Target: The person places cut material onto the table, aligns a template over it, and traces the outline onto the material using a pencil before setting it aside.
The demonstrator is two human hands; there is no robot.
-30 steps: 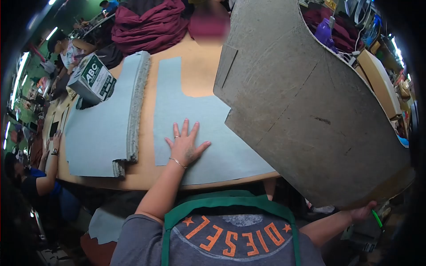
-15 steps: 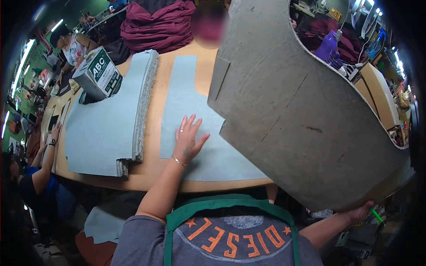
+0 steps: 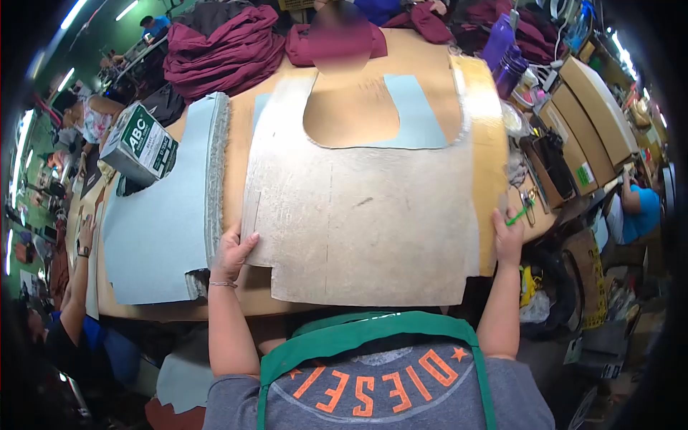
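A large pale stiff template point(image 3: 365, 222) with a U-shaped cutout spans the table in front of me. Its left edge is gripped by my left hand point(image 3: 235, 252), thumb on top. At the right edge, my right hand point(image 3: 507, 231) is closed on the template's yellowish border, a green pen also between its fingers. Light blue material point(image 3: 416, 111) shows through the cutout and beyond the template's left edge. To the left lies a thick stack of light blue cut pieces point(image 3: 161, 229) with an ABC box point(image 3: 143, 147) on top.
Maroon cloth point(image 3: 222, 50) is heaped on the wooden table point(image 3: 351, 111) at the back. Purple bottles point(image 3: 507, 68) and cardboard boxes point(image 3: 588, 115) stand at the right. A person's arm point(image 3: 77, 276) reaches onto the table's left end. Other people are in the background.
The template has swung from raised at the right to lying over the blue material, its paler face lit. My left hand has left the material and taken the template's left edge.
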